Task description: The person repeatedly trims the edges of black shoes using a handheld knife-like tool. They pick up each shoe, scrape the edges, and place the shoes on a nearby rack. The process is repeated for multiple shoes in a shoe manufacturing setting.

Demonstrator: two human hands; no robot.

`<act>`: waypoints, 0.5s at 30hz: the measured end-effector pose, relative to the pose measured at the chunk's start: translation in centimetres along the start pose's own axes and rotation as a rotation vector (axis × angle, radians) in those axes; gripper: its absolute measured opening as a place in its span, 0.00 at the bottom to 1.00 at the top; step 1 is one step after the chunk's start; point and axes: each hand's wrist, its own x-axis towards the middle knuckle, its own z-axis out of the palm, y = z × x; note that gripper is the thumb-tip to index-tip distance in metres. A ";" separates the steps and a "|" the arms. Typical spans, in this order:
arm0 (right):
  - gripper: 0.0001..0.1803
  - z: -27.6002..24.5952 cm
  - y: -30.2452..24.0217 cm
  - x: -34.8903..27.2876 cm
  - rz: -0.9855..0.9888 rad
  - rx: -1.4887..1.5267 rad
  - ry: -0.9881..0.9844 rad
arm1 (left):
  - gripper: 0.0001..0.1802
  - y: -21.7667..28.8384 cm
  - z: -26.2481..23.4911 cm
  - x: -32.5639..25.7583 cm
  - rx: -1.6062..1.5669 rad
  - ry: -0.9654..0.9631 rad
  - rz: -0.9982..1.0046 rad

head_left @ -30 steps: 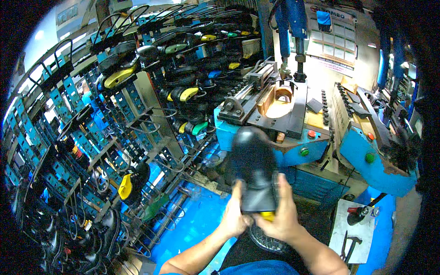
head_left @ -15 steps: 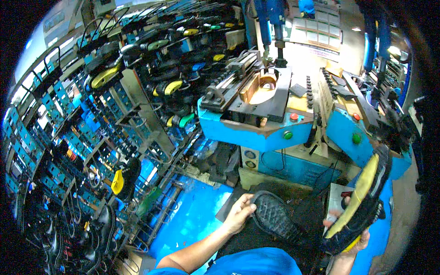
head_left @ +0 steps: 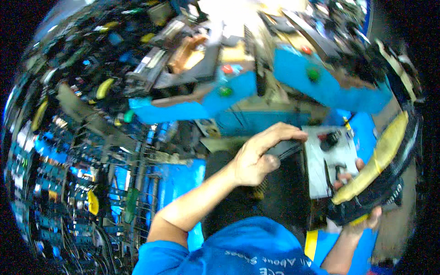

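My left hand, blurred by motion, reaches across the middle with its fingers curled over a dark grey piece. This looks like the end of a dark shoe, most of which is hidden behind the hand or lost against the dark area below. At the right, my right hand grips a black shoe from below, with fingertips showing at its left side. The shoe is tilted, and its long yellow sole faces up and left.
A blue machine with red and green buttons stands ahead, beside a second blue machine station. A pale panel carrying dark items lies between my hands. Racks of shoes fill the left side.
My view has swung right. My left hand has moved up and right, and the dark sole seen before is now mostly hidden. My right hand keeps hold of the yellow-soled shoe.
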 end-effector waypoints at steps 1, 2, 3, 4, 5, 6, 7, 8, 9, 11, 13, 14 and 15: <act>0.77 -0.3 0.0 -0.3 0.018 -0.074 0.015 | 0.63 -1.3 0.9 0.6 0.023 -0.087 0.010; 0.75 -0.6 0.3 -1.0 0.037 -0.149 0.028 | 0.63 -2.9 2.3 0.9 -0.004 -0.083 -0.066; 0.74 -1.2 0.8 -1.4 0.116 -0.284 0.031 | 0.50 -4.6 3.1 0.7 -0.071 -0.008 -0.094; 0.72 -1.7 1.3 -2.2 0.136 -0.395 0.093 | 0.49 -6.2 4.1 0.2 -0.476 0.083 -0.250; 0.71 -2.2 2.1 -2.8 0.183 -0.434 0.053 | 0.49 -7.6 4.6 -0.6 -0.817 0.245 -0.450; 0.71 -2.7 2.9 -3.4 0.221 -0.581 0.048 | 0.48 -8.9 4.5 -1.3 -0.940 0.379 -0.565; 0.70 -3.0 4.3 -3.9 0.226 -0.579 0.008 | 0.47 -10.1 4.9 -1.8 -1.036 0.440 -0.556; 0.69 -3.2 5.8 -4.6 0.206 -0.646 0.000 | 0.47 -11.1 5.2 -2.4 -1.027 0.438 -0.519; 0.69 -3.5 7.0 -4.9 0.204 -0.656 -0.073 | 0.47 -11.8 5.4 -2.8 -0.988 0.497 -0.535; 0.70 -4.0 9.0 -5.4 0.065 -1.034 -0.276 | 0.48 -12.7 5.7 -3.1 -1.146 0.412 -0.468; 0.68 -4.2 10.5 -6.0 0.048 -1.109 -0.302 | 0.49 -13.0 6.0 -2.7 -1.218 0.340 -0.415; 0.68 -4.1 11.1 -6.3 0.022 -1.140 -0.309 | 0.50 -13.0 6.2 -2.4 -1.220 0.287 -0.375; 0.67 -4.2 11.2 -6.4 -0.023 -1.152 -0.302 | 0.51 -13.0 6.3 -2.1 -1.224 0.249 -0.343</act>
